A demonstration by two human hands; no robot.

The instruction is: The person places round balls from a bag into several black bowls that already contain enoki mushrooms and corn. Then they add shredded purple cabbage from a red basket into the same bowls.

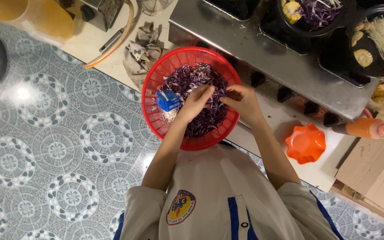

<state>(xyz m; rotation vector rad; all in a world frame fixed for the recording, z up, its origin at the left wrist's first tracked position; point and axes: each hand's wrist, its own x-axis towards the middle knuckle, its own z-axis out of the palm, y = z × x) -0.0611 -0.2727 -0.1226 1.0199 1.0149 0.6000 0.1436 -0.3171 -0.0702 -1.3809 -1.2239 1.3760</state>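
Nearest to my camera I see my own white shirt with blue stripes; its lower part is cut off by the frame edge. From it both forearms go forward to the red basket, which I take as my landmark. The basket stands at the near edge of the pale surface and holds shredded purple cabbage.

My left hand is over the middle of the basket, fingers curled down into the cabbage; the grip looks closed on some shreds, but the fingertips are hidden. My right hand is at the right rim of the basket, its grip pinched on a small dark piece that I cannot identify. The two hands are almost touching each other.

Inside the basket, at its left side, lies a clear bag with a blue label, partly under the cabbage.

To the right of the basket an orange fluted bowl sits on the surface, and further right an orange squeeze bottle lies on its side.

Behind the basket is a crumpled grey cloth. Beyond it, to the right, a steel counter carries black bowls with cabbage, corn and white strips; they are cut off at the top edge.
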